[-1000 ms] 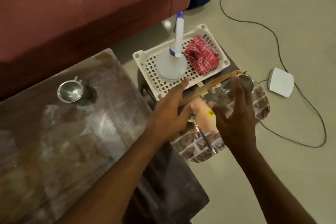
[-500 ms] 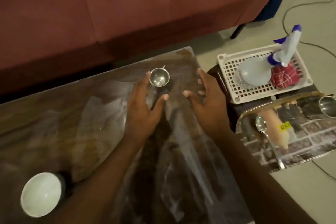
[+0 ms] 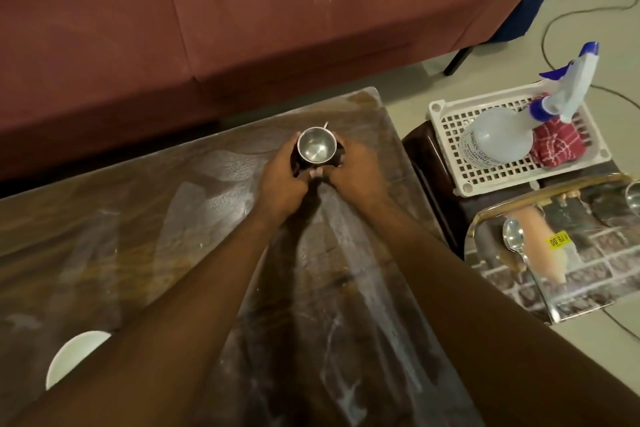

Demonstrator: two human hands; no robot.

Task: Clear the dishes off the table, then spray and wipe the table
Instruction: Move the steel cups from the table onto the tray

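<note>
Your left grip (image 3: pixel 281 177) and right grip (image 3: pixel 354 168), open a moment ago, now curl round the cup (image 3: pixel 316 148) between them on the table (image 3: pixel 156 218), so lift it to the tray (image 3: pixel 595 288) right of the grips; the bowl (image 3: pixel 74 355) waits near-left.

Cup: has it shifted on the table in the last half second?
No. The cup stands where it was, near the table's far right corner; the left hand and right hand now grip it.

Left hand (image 3: pixel 282 173) and right hand (image 3: pixel 353 170) reach forward, curled inward, cupped close together.
</note>
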